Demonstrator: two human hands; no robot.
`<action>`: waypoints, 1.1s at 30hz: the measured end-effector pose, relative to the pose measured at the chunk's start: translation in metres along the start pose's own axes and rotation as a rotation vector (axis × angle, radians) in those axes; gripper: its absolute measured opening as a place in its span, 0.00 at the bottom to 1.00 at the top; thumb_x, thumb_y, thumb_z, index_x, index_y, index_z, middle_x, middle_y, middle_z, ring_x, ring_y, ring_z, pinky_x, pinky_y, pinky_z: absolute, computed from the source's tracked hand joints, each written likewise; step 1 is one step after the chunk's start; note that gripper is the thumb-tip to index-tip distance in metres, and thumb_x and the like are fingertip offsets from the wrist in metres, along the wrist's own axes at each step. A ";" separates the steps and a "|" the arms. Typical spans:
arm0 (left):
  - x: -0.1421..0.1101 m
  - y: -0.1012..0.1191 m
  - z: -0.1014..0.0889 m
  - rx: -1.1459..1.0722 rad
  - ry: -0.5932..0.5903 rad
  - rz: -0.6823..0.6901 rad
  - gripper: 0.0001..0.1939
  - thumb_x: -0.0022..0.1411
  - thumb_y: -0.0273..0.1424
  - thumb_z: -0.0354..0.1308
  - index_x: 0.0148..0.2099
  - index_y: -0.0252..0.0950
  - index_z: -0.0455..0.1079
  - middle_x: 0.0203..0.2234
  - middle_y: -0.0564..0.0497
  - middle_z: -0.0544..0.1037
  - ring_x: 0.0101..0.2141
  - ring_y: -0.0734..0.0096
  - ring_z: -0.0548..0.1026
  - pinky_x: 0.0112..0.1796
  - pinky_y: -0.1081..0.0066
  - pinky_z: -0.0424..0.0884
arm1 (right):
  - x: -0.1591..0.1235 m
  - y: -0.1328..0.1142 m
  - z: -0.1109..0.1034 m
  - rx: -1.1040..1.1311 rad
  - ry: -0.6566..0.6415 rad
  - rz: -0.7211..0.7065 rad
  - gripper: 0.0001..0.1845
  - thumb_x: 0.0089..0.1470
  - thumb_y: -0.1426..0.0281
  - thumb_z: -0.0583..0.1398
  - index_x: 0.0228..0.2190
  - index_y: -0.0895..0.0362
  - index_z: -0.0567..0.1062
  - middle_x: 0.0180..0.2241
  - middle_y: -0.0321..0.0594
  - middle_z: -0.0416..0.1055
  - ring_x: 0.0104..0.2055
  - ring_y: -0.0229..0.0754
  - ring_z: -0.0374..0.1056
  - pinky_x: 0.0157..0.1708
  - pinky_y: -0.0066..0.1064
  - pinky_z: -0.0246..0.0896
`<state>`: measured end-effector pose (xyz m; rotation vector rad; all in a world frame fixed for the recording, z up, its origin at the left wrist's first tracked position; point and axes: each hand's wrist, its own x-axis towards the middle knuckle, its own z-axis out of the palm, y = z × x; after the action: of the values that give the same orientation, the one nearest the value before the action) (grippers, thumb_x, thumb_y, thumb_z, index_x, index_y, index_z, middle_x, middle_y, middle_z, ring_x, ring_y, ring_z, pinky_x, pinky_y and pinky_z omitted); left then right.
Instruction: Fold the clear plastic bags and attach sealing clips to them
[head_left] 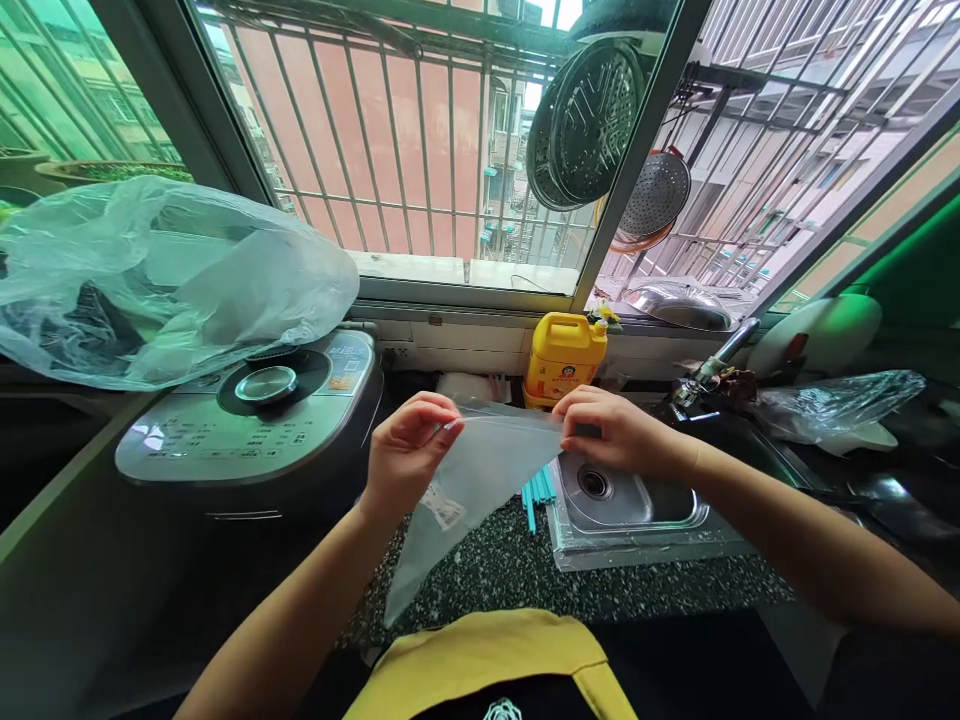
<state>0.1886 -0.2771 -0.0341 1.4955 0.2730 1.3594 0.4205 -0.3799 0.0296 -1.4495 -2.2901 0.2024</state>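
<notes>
A translucent plastic bag [499, 455] with a small printed label hangs between my two hands above the speckled countertop [480, 575]. My left hand [416, 445] pinches its upper left corner between thumb and fingers. At the upper right corner my right hand [611, 430] grips the edge with its fingers curled. The bag's lower end tapers down to the left, over the counter. Just behind its right side lies a bundle of blue sticks [538, 492], partly hidden by the bag.
Beyond my hands stands a yellow jug [564, 355] by the window. A metal sink [630, 500] with a faucet [709, 375] is at right. At left, a large plastic bag [180, 280] rests over a cooker [247, 420]. A clear plastic wrap [840, 405] lies far right.
</notes>
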 end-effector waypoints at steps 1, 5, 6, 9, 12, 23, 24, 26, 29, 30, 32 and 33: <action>0.000 -0.001 0.001 -0.010 0.005 -0.012 0.03 0.52 0.26 0.63 0.29 0.35 0.72 0.27 0.51 0.72 0.29 0.76 0.71 0.31 0.75 0.69 | 0.000 0.000 -0.001 0.023 -0.005 0.002 0.07 0.51 0.71 0.60 0.23 0.58 0.70 0.34 0.43 0.73 0.37 0.40 0.67 0.38 0.35 0.64; 0.001 -0.001 0.004 -0.007 0.044 -0.035 0.06 0.50 0.28 0.65 0.28 0.34 0.69 0.25 0.53 0.71 0.28 0.76 0.70 0.31 0.75 0.69 | -0.001 0.000 -0.007 0.124 0.054 0.050 0.11 0.54 0.69 0.57 0.22 0.58 0.70 0.28 0.40 0.72 0.31 0.37 0.67 0.34 0.31 0.65; 0.001 0.000 0.005 -0.002 0.060 -0.042 0.07 0.50 0.28 0.65 0.28 0.35 0.68 0.25 0.53 0.71 0.28 0.77 0.70 0.31 0.76 0.69 | -0.001 0.000 -0.008 0.129 0.061 0.069 0.11 0.54 0.68 0.57 0.22 0.57 0.69 0.27 0.39 0.71 0.30 0.36 0.66 0.33 0.30 0.65; 0.002 0.004 0.009 0.017 0.065 -0.074 0.09 0.49 0.29 0.65 0.33 0.36 0.68 0.24 0.55 0.71 0.26 0.79 0.70 0.30 0.77 0.69 | 0.003 -0.001 -0.009 0.103 0.093 0.106 0.08 0.50 0.65 0.61 0.30 0.57 0.72 0.32 0.41 0.72 0.34 0.39 0.68 0.35 0.32 0.66; 0.002 0.007 0.019 0.045 0.000 -0.092 0.14 0.50 0.30 0.65 0.40 0.36 0.68 0.24 0.56 0.71 0.26 0.79 0.69 0.30 0.77 0.68 | 0.018 -0.011 -0.006 0.116 0.176 0.099 0.22 0.45 0.62 0.64 0.42 0.57 0.70 0.42 0.46 0.71 0.41 0.43 0.67 0.40 0.36 0.66; 0.015 -0.016 0.005 0.241 -0.344 -0.251 0.19 0.46 0.37 0.67 0.40 0.35 0.71 0.27 0.51 0.73 0.30 0.72 0.70 0.33 0.72 0.67 | 0.055 -0.017 0.008 -0.006 0.323 -0.110 0.09 0.56 0.69 0.54 0.26 0.56 0.71 0.27 0.38 0.72 0.32 0.37 0.66 0.33 0.31 0.61; 0.014 -0.020 0.000 0.299 -0.383 -0.271 0.16 0.47 0.37 0.66 0.37 0.34 0.72 0.27 0.51 0.74 0.30 0.71 0.70 0.33 0.72 0.66 | 0.053 -0.013 0.007 -0.043 0.355 -0.095 0.09 0.57 0.69 0.53 0.27 0.55 0.71 0.28 0.38 0.72 0.32 0.37 0.67 0.33 0.31 0.61; 0.009 -0.027 -0.007 0.368 -0.434 -0.275 0.12 0.50 0.38 0.63 0.32 0.34 0.72 0.26 0.50 0.74 0.29 0.71 0.70 0.33 0.71 0.66 | 0.049 -0.006 0.006 -0.112 0.389 -0.066 0.10 0.57 0.68 0.53 0.28 0.55 0.71 0.28 0.37 0.73 0.31 0.37 0.68 0.32 0.31 0.61; -0.004 -0.040 -0.012 0.378 -0.425 -0.258 0.14 0.55 0.40 0.58 0.28 0.34 0.72 0.25 0.49 0.73 0.30 0.70 0.70 0.34 0.70 0.66 | 0.045 0.005 0.005 -0.211 0.457 -0.032 0.10 0.57 0.67 0.52 0.28 0.54 0.71 0.27 0.38 0.74 0.29 0.37 0.69 0.30 0.30 0.62; -0.011 -0.044 -0.013 0.368 -0.403 -0.271 0.15 0.56 0.41 0.57 0.28 0.34 0.71 0.25 0.48 0.73 0.30 0.69 0.70 0.35 0.70 0.66 | 0.043 0.008 0.004 -0.243 0.499 -0.018 0.10 0.57 0.67 0.52 0.28 0.54 0.71 0.27 0.38 0.74 0.28 0.37 0.70 0.30 0.30 0.62; -0.025 -0.054 -0.016 0.309 -0.351 -0.307 0.16 0.56 0.44 0.57 0.34 0.34 0.71 0.28 0.48 0.74 0.31 0.69 0.71 0.36 0.69 0.67 | 0.041 0.013 0.001 -0.305 0.573 0.020 0.10 0.58 0.66 0.52 0.29 0.54 0.71 0.26 0.39 0.74 0.28 0.38 0.70 0.30 0.30 0.62; -0.034 -0.059 -0.018 0.267 -0.325 -0.308 0.18 0.56 0.45 0.57 0.39 0.35 0.71 0.31 0.46 0.75 0.32 0.68 0.71 0.37 0.68 0.67 | 0.040 0.015 0.000 -0.332 0.596 0.038 0.11 0.58 0.65 0.52 0.29 0.54 0.71 0.26 0.39 0.74 0.28 0.39 0.70 0.30 0.30 0.62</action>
<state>0.1892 -0.2673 -0.1036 1.7837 0.4694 0.8445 0.4183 -0.3379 0.0357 -1.4537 -1.8547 -0.5533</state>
